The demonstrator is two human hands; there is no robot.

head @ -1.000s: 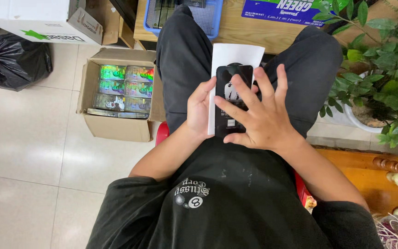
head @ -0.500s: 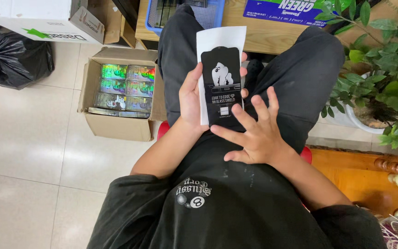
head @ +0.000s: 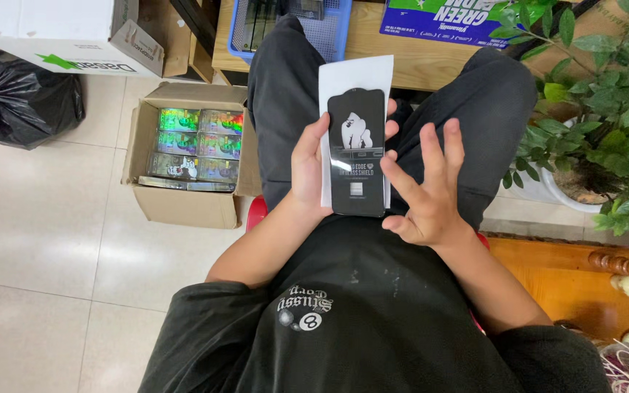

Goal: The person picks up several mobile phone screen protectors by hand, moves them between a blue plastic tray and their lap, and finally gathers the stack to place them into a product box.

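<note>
Black glass screen protector (head: 357, 153) lies flat on a white backing sheet (head: 354, 73), and both are held up over the person's lap, between the 2 knees in dark trousers. The white sheet sticks out above the protector's top edge and shows as a thin strip along its left side.

The left hand (head: 311, 171) cradles the pair from the left: its thumb lies along the left edge, and fingertips curl round from behind to show at the right edge. So it is closed around the sheet and protector.

The right hand (head: 427, 193) is just beside the protector's lower right side, palm turned toward it, fingers spread apart and holding nothing. Its thumb and forefinger come close to the protector's right edge; whether they touch it cannot be told.

On the tiled floor to the left stands an open cardboard box (head: 183, 204) packed with shiny rainbow-foil packets (head: 196, 142). Farther left lies a black plastic bag (head: 20, 98), with a white carton (head: 60, 29) above it. A blue basket (head: 329, 33) sits on a wooden table ahead, and a leafy potted plant (head: 606, 109) stands at the right.
</note>
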